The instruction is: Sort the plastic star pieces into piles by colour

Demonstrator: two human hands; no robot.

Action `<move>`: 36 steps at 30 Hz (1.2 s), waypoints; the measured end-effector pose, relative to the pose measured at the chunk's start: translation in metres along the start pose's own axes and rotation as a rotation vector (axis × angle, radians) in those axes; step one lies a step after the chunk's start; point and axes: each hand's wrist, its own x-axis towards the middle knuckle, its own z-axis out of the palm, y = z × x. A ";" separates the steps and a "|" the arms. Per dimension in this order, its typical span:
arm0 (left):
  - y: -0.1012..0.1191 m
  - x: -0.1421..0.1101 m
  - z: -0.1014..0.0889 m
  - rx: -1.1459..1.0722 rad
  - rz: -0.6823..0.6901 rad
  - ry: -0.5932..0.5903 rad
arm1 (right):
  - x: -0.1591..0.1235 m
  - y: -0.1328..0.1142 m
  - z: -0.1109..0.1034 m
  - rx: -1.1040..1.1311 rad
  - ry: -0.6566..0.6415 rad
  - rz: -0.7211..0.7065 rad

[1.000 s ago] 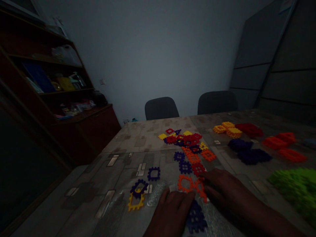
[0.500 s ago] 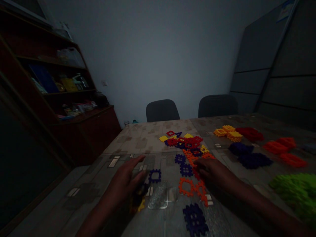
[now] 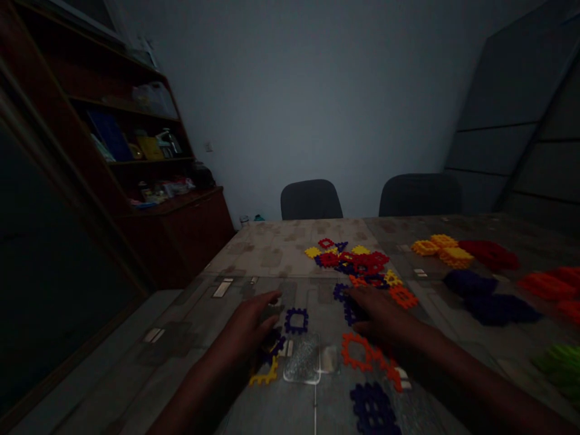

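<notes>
My left hand [image 3: 251, 320] is over the left half of the table, fingers and thumb apart. Just right of its fingertips lies a purple square frame piece with notched edges [image 3: 296, 330]. Another purple piece [image 3: 276, 348] and a yellow one [image 3: 266, 376] are partly hidden beneath the hand. My right hand [image 3: 380, 311] reaches over two purple notched pieces, the farther one [image 3: 339, 292] at its fingertips. Its fingers stretch forward with the thumb apart; whether they touch a piece I cannot tell. Closer to me are an orange frame piece [image 3: 344, 350] and a purple grid piece [image 3: 374, 408].
A loose pile of red, yellow and purple pieces [image 3: 362, 261] lies farther back. On the right are stacks of yellow [image 3: 455, 257], red [image 3: 492, 254], purple [image 3: 502, 308], orange [image 3: 548, 285] and green pieces [image 3: 562, 365]. Two chairs [image 3: 312, 200] stand behind the table.
My right hand has moved left, from the orange and red pieces to the purple ones. My left hand keeps nearly the same place. The view has turned slightly left.
</notes>
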 end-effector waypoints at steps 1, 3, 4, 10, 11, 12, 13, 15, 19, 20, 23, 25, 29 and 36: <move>-0.001 0.000 0.003 -0.002 -0.004 -0.011 | 0.000 0.002 0.001 -0.002 0.002 -0.010; -0.001 -0.001 0.007 -0.004 -0.011 -0.035 | 0.002 0.005 0.000 0.000 0.013 -0.030; -0.002 -0.002 0.009 -0.004 -0.014 -0.044 | 0.002 0.005 -0.001 0.004 0.022 -0.042; 0.003 -0.004 0.012 0.002 0.006 -0.063 | -0.024 -0.003 -0.014 0.079 0.076 -0.129; 0.005 -0.004 0.012 0.002 0.013 -0.066 | -0.035 -0.007 -0.014 0.107 0.079 -0.143; 0.007 -0.004 0.012 0.001 0.017 -0.068 | -0.046 -0.011 -0.012 0.143 0.075 -0.152; 0.008 -0.004 0.012 0.000 0.021 -0.072 | -0.059 -0.015 -0.010 0.181 0.068 -0.148; 0.011 -0.005 0.011 -0.002 0.024 -0.083 | -0.082 -0.021 -0.001 0.237 0.027 -0.127; 0.010 -0.005 0.012 0.002 0.027 -0.098 | -0.112 -0.026 0.015 0.227 0.031 -0.197; 0.008 -0.005 0.012 0.004 0.026 -0.098 | -0.115 -0.026 0.017 0.219 0.046 -0.224; 0.003 -0.005 0.012 0.009 0.020 -0.090 | -0.115 -0.027 0.019 0.208 0.040 -0.242; 0.000 -0.005 0.012 0.010 0.021 -0.088 | -0.112 -0.029 0.022 0.198 0.005 -0.225; 0.001 -0.006 0.010 0.004 0.033 -0.086 | -0.106 -0.022 0.042 0.177 -0.010 -0.233; 0.008 -0.003 -0.001 0.007 0.018 -0.076 | -0.104 0.003 0.081 0.162 0.108 -0.310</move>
